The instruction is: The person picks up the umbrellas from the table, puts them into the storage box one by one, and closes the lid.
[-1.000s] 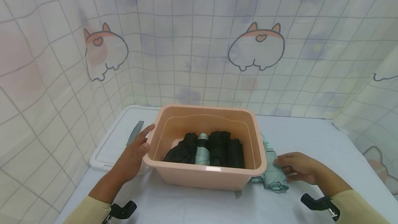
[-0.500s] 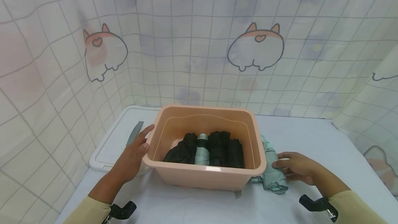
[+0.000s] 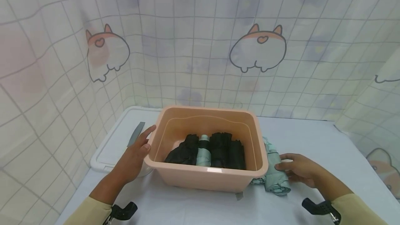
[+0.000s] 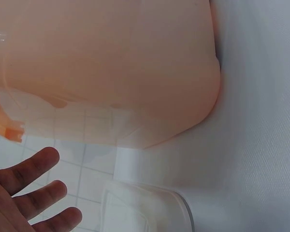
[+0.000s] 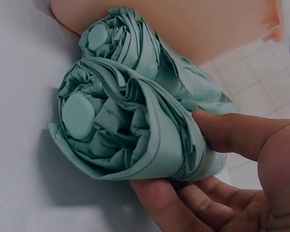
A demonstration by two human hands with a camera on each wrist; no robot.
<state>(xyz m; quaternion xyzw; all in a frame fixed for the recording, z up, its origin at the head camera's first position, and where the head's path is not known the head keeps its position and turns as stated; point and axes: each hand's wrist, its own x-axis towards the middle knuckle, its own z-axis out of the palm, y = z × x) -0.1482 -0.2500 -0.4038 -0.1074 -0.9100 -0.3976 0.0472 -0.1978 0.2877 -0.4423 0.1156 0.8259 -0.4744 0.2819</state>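
Observation:
A peach plastic bin (image 3: 200, 180) stands in the middle of the table, with rolled black umbrellas (image 3: 220, 150) and one pale green umbrella (image 3: 203, 157) with a black band inside. My left hand (image 3: 134, 157) rests at the bin's left rim; in the left wrist view three of its fingers (image 4: 36, 166) extend apart from the bin wall. Right of the bin, my right hand (image 3: 300, 169) holds a rolled mint-green folding umbrella (image 3: 276, 178), thumb on one side and fingers under it. A second mint-green umbrella (image 5: 121, 41) lies between it and the bin, mostly hidden in the head view.
A white lid-like panel (image 3: 115, 138) with a grey strip (image 3: 136, 133) lies behind my left hand. A pale rounded container (image 4: 140, 208) shows below the bin in the left wrist view. A patterned curtain (image 3: 193, 55) hangs around the white table (image 3: 312, 138).
The right hand's thumb has shifted slightly left onto the mint-green umbrella, closing around it. The left hand and the bin stay in place.

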